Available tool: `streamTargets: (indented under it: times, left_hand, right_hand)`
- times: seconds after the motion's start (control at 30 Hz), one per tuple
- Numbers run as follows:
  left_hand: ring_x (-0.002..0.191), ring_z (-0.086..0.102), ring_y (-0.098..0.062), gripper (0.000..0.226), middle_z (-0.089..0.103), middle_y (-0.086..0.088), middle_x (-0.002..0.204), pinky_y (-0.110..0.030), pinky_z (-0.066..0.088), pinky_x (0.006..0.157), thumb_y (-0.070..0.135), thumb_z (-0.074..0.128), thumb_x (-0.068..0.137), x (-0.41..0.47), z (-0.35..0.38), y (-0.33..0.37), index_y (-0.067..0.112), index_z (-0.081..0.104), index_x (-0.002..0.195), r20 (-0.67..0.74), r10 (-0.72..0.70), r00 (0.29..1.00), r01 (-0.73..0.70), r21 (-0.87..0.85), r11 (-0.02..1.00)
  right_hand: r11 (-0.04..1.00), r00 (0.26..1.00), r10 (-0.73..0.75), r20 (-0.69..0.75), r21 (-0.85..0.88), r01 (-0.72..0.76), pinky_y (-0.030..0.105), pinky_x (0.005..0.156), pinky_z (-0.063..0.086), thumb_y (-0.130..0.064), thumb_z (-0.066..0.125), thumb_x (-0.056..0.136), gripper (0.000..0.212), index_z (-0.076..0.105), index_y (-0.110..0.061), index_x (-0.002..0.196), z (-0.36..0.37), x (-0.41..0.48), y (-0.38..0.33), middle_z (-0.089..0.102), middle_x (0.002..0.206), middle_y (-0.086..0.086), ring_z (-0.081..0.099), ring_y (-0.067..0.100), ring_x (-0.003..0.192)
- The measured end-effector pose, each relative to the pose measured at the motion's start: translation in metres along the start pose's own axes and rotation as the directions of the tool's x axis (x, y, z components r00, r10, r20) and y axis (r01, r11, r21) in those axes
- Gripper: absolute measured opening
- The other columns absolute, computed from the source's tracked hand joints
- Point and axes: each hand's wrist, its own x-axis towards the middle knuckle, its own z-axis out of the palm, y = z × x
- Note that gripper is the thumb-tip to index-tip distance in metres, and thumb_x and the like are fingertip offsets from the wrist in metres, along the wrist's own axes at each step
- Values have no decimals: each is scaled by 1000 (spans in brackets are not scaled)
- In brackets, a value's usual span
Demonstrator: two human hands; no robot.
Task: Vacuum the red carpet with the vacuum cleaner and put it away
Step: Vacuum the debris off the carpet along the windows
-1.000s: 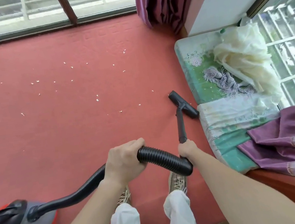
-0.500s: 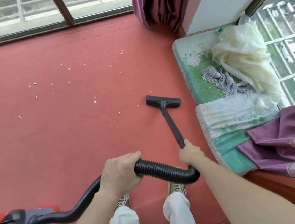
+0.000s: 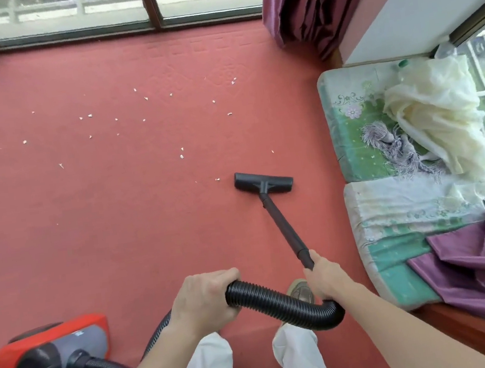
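Red carpet [image 3: 120,244] with white scraps [image 3: 181,156], floral cushions [image 3: 391,211] along right edge.

Two bare forearms reach up from the bottom edge of the frame toward its lower centre. The left hand [image 3: 204,304] sits knuckles-up, fingers curled over the top of a black ribbed hose [image 3: 280,301]. The right hand [image 3: 327,277], just right of centre and slightly higher, is wrapped around the lower end of a black wand [image 3: 286,230], wrist straight in line with the forearm.
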Motion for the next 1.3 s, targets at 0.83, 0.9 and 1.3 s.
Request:
streamTargets:
  times: [0.83,0.9,1.3]
  left_hand:
    - [55,56,-27,18,58,4,69,-27,39,45,39,53,74,-57,-61,-60,23,56,81,-201,-165,966,150,-83,985]
    - [56,56,-23,18,58,5,71,-26,40,45,40,55,76,-73,-60,-64,24,57,83,-238,-217,947,195,-112,974]
    - [62,59,-34,15,62,2,69,-30,35,55,33,59,71,-104,-77,-86,22,54,82,-198,-370,908,338,-178,924]
  right_hand:
    - [979,993,-96,-68,-185,82,39,79,48,-21,48,94,20,53,-12,111,43,6,-88,65,93,18,63,37,85]
    - [981,993,-92,-73,-181,77,38,77,48,-19,48,93,18,53,-12,109,49,1,-95,65,91,17,63,37,83]
    - [956,991,-133,-3,-265,127,38,82,51,-21,48,93,25,51,-17,117,76,-25,-113,67,98,14,64,36,88]
